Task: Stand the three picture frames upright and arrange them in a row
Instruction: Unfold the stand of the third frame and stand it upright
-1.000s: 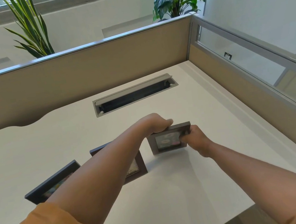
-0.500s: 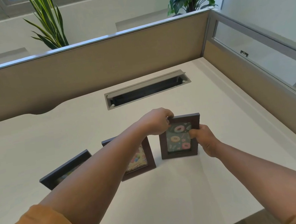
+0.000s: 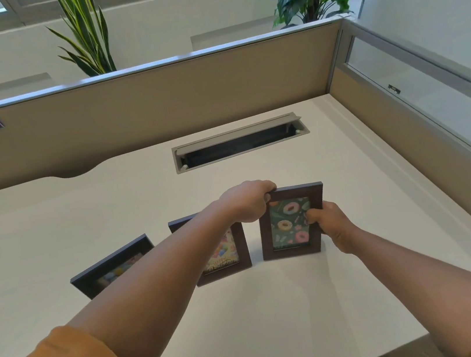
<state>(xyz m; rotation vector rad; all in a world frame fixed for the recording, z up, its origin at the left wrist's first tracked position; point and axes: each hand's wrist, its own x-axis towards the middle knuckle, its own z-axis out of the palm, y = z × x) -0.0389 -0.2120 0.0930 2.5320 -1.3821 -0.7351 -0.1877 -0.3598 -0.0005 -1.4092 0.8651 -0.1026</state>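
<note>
Three dark picture frames sit in a line on the white desk point(image 3: 278, 309). The right one, a brown frame with a donut picture point(image 3: 288, 225), stands upright in portrait, its bottom edge on the desk. My left hand point(image 3: 246, 201) grips its top left corner and my right hand point(image 3: 328, 225) grips its right edge. The middle brown frame point(image 3: 228, 259) with a colourful card stands upright, partly hidden behind my left forearm. The left frame point(image 3: 112, 265) is dark, in landscape, and leans back.
A grey cable tray slot point(image 3: 239, 142) is set into the desk behind the frames. Beige partition walls point(image 3: 157, 110) close the back and right sides. Two potted plants point(image 3: 84, 32) stand beyond the partition. The desk's front edge runs at lower right.
The donut frame has been turned from landscape to portrait and set down upright on the desk, both hands still on it. The camera view has shifted slightly left.
</note>
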